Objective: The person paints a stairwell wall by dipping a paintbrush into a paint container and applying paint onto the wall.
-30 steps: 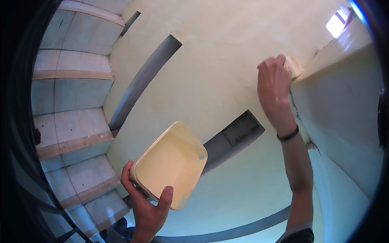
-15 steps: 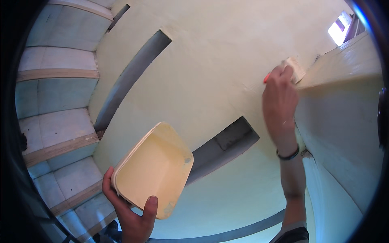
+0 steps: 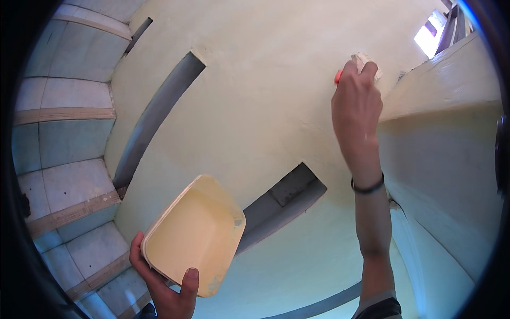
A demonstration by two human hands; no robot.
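Your left hand [image 3: 169, 299] clamps the rounded-square plastic tub [image 3: 169, 208] at its near corner, thumb over the rim and a finger along the outer side. The tub is tilted so that its pale yellow inside faces you, low in the view and in front of the painted wall [image 3: 255, 101]. Your right hand [image 3: 358, 103] is up near the sloping ledge [image 3: 443, 85], its fingers closed around the paintbrush [image 3: 368, 62], whose orange-red end [image 3: 338, 77] pokes out on the left; you cannot tell from here whether the bristles touch the wall. The tub is probably light, with thin walls that may flex a little, and any wet film would make the rim slippery, so take it where the thumb can hook over the edge. Expect the brush to be light too, soft in the bristles and stiff in the handle; its best hold is close behind the bristles
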